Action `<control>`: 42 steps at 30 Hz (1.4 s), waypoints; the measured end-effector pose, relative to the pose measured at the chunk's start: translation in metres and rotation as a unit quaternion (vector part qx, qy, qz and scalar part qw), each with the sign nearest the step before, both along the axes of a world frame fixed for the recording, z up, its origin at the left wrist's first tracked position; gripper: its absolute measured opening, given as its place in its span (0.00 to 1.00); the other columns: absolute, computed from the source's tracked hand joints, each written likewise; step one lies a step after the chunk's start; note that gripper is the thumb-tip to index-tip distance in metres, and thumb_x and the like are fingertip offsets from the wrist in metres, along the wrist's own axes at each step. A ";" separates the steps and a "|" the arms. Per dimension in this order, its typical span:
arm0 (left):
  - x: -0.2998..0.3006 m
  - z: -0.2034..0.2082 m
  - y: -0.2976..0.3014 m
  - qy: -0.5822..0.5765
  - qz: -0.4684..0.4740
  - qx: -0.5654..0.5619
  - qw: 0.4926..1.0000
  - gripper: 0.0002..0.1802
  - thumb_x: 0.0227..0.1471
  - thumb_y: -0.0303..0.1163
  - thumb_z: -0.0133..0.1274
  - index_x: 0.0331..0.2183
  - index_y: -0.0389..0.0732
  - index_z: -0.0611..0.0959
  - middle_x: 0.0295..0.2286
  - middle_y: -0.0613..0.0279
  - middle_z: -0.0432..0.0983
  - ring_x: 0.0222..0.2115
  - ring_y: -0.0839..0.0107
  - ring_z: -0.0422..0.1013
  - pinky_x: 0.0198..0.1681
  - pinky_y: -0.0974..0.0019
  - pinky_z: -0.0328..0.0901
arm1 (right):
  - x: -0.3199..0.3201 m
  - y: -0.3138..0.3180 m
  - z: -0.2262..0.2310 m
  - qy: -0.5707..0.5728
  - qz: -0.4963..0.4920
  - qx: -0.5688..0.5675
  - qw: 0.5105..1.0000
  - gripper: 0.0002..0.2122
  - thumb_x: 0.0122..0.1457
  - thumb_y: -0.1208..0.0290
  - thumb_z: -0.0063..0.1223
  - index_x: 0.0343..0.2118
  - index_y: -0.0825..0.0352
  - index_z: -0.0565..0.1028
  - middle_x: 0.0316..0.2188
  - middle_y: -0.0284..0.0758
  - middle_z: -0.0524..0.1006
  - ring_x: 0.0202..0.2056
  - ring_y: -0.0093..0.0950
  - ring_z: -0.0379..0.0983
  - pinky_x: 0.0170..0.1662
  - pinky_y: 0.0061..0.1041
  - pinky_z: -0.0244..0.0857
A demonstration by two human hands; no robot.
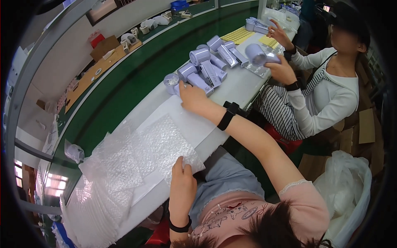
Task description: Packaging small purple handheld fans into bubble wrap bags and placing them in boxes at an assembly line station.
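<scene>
Lavender handheld devices (200, 57) lie clustered on our white surface (238, 84), where we see dark lettering (213, 76) along a couple of their handles, while a dark line drawing is printed on our pink shirt (231, 208). At the cluster's left end, the leftmost device (170, 80) lies at the fingertips of our right hand (193, 98), which touch it, though we cannot tell whether they have closed around it. Our left hand (182, 182) pinches the near edge of a bubble-wrap sheet (166, 138), well apart from the cluster, and a co-worker's hand (283, 71) holds up another lavender device (256, 55).
</scene>
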State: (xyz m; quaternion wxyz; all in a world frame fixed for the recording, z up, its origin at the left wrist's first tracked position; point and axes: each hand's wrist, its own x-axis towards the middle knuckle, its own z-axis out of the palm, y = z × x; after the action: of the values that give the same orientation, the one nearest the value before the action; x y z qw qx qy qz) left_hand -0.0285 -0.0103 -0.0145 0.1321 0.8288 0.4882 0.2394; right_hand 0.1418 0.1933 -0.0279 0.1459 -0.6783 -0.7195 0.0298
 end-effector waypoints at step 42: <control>0.016 -0.005 0.033 -0.252 0.130 -0.089 0.955 0.03 0.47 0.19 0.43 0.24 0.29 0.70 0.33 0.47 0.66 0.32 0.55 0.66 0.34 0.63 0.61 | 0.068 -0.182 0.011 0.203 0.242 0.021 0.948 0.25 0.35 0.72 0.61 0.43 0.64 0.72 0.33 0.35 0.74 0.31 0.32 0.71 0.36 0.25 0.64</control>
State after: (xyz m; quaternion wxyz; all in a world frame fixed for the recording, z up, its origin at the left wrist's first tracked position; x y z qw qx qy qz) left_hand -0.0128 0.0224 -0.0200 0.2922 0.6555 0.5620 0.4113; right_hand 0.2103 0.0113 -0.0165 0.2914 -0.4598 -0.8179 0.1864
